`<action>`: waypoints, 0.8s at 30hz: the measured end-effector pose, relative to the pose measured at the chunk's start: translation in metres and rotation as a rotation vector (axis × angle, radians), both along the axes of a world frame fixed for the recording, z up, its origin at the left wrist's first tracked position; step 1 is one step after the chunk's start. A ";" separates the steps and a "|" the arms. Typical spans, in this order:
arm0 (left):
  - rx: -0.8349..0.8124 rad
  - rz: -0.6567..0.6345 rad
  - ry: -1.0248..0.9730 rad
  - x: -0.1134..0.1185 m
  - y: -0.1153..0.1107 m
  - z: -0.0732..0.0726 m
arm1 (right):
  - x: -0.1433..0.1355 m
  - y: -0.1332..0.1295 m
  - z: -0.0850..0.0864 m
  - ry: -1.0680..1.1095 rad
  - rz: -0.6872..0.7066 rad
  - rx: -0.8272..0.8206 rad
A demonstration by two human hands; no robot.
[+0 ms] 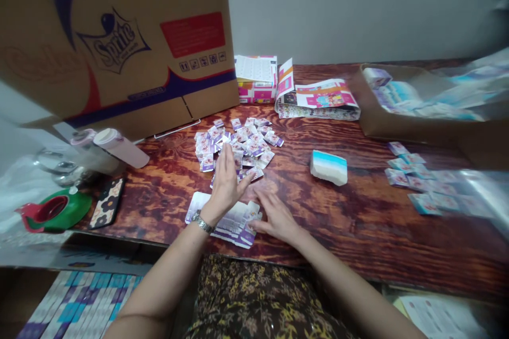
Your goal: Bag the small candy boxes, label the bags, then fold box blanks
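Fingers straight and thumb apart, my left hand (226,188) is over the near edge of a heap of small white-and-purple packets (254,140). It appears to hold nothing. Below it lies a fanned stack of flat, unfolded white-and-purple cartons (233,225), partly hidden by my left wrist and its metal watch. My right hand (276,217) is at the stack's right end, fingers stretched toward the left hand. Its thumb is close to the carton flaps; whether it touches them I cannot tell. A white-and-blue block-shaped bundle (328,167) rests to the right of both hands.
A large Sprite cardboard box (159,26) stands at back left. Bottles (121,145), a green-and-red tape dispenser (55,212) and a flowered phone (107,202) are at left. Rightward are several blue-white packets (413,169) and an open carton (397,122) of packs. Packed boxes (83,296) sit below the table edge.
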State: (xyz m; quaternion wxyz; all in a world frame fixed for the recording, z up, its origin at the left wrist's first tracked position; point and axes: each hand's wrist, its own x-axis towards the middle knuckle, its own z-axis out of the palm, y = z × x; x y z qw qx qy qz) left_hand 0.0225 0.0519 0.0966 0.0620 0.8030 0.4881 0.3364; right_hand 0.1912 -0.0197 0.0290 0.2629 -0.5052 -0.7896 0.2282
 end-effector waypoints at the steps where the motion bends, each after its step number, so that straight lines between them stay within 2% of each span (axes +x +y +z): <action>1: 0.016 -0.023 -0.004 0.000 0.000 0.003 | -0.001 -0.001 -0.005 -0.096 0.024 0.022; 3: -0.020 -0.081 -0.014 -0.002 -0.013 0.001 | -0.003 -0.006 -0.014 -0.218 0.023 0.063; 5: -0.094 -0.131 -0.016 -0.004 -0.036 -0.013 | -0.004 -0.010 -0.021 -0.241 -0.001 0.088; 9: -0.226 -0.174 0.069 -0.009 -0.082 -0.046 | -0.003 -0.010 -0.024 -0.105 -0.052 0.084; 12: -0.262 -0.172 0.168 -0.011 -0.100 -0.060 | 0.000 -0.006 -0.020 0.091 -0.078 -0.022; 17: -0.229 -0.164 0.249 -0.012 -0.105 -0.065 | 0.001 -0.004 -0.008 0.407 -0.074 -0.361; 24: -0.233 -0.073 0.280 -0.005 -0.107 -0.061 | -0.001 -0.004 0.007 0.557 -0.076 -0.439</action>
